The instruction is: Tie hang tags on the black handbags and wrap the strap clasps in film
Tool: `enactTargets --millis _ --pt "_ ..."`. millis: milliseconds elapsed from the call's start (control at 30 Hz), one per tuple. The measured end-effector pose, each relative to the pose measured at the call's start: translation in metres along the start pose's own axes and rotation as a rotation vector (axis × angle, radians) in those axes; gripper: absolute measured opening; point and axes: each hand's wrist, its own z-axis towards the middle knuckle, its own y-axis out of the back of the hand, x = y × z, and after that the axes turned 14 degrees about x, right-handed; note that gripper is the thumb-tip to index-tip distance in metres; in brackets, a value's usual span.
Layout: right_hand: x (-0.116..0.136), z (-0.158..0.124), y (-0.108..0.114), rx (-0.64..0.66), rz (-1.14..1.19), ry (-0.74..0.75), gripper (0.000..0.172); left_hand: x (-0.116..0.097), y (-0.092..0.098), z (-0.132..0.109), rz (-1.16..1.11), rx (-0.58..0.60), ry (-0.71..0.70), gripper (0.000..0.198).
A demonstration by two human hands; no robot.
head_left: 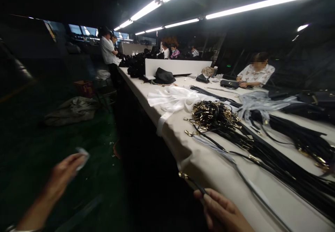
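At the lower left, out over the dark floor, my left hand (65,169) pinches a small whitish piece of thin plastic or paper (83,158), blurred. My right hand (221,207) is closed around a black strap (197,183) near its end, close to the table's front edge. A gold clasp (183,175) sticks out from that end. On the table beyond lies a heap of black straps with gold clasps (216,115), their lengths trailing to the right. A thin grey-white strip (235,164) runs along the tabletop by my right hand.
White strips (175,97) spread over the cloth-covered table (285,186), one hanging off its edge. Clear strips (261,102) and more black straps (300,130) lie right. A co-worker (256,71) handles a black bag (229,84). A cloth sack (73,109) rests on the floor.
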Motion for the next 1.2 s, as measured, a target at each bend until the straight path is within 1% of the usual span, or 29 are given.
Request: enactTargets --millis 33,67,133,167,200,233,267,300,333,400,467,567,600,733,800,867,967,1067,1200 --pt "0.002 0.000 0.001 -0.020 0.031 0.005 0.057 0.011 -0.026 -0.008 0.175 0.115 0.031 0.016" --pt "0.005 -0.002 0.003 -0.052 0.048 0.016 0.058 0.023 -0.059 -0.017 0.288 0.332 0.047 0.016" --pt "0.013 -0.012 0.008 -0.153 0.049 0.068 0.062 0.048 -0.133 -0.041 0.286 0.782 0.032 0.022" --pt "0.019 -0.019 0.011 -0.207 0.040 0.099 0.063 0.058 -0.168 -0.056 0.236 0.980 0.043 0.027" --pt "0.024 -0.027 0.013 -0.257 0.036 0.129 0.063 0.066 -0.199 -0.072 0.185 1.156 0.056 0.029" --pt "0.030 -0.036 0.015 -0.298 0.037 0.160 0.062 0.071 -0.225 -0.089 0.141 1.296 0.079 0.031" --pt "0.036 -0.045 0.015 -0.319 0.045 0.195 0.061 0.073 -0.245 -0.104 0.107 1.409 0.110 0.032" --pt "0.040 -0.052 0.016 -0.320 0.056 0.234 0.060 0.074 -0.259 -0.117 0.090 1.495 0.143 0.031" --pt "0.044 -0.059 0.016 -0.304 0.062 0.268 0.059 0.074 -0.270 -0.128 0.088 1.557 0.173 0.030" --pt "0.049 -0.067 0.016 -0.261 0.037 0.300 0.057 0.074 -0.281 -0.143 0.121 1.632 0.207 0.027" --pt "0.050 -0.069 0.017 -0.220 -0.004 0.296 0.056 0.077 -0.286 -0.150 0.192 1.666 0.203 0.024" --pt "0.049 -0.065 0.022 -0.213 -0.042 0.296 0.059 0.086 -0.286 -0.154 0.345 1.646 0.176 0.020" --pt "0.049 -0.062 0.025 -0.233 -0.075 0.291 0.056 0.088 -0.284 -0.154 0.395 1.630 0.167 0.020" --pt "0.046 -0.052 0.035 -0.375 -0.344 0.248 0.022 0.095 -0.277 -0.150 0.525 1.585 0.126 0.018" --pt "0.045 -0.048 0.039 -0.395 -0.446 0.254 0.016 0.098 -0.276 -0.149 0.534 1.576 0.120 0.015" --pt "0.045 -0.043 0.041 -0.366 -0.505 0.269 0.017 0.103 -0.278 -0.150 0.519 1.567 0.106 0.015" --pt "0.047 -0.040 0.044 -0.340 -0.557 0.270 0.019 0.112 -0.285 -0.153 0.473 1.531 0.054 0.023" --pt "0.052 -0.040 0.050 -0.358 -0.570 0.208 0.024 0.117 -0.291 -0.156 0.470 1.475 0.051 0.036" --pt "0.056 -0.042 0.057 -0.234 -0.525 0.115 0.021 0.117 -0.292 -0.155 0.445 1.446 0.106 0.039"
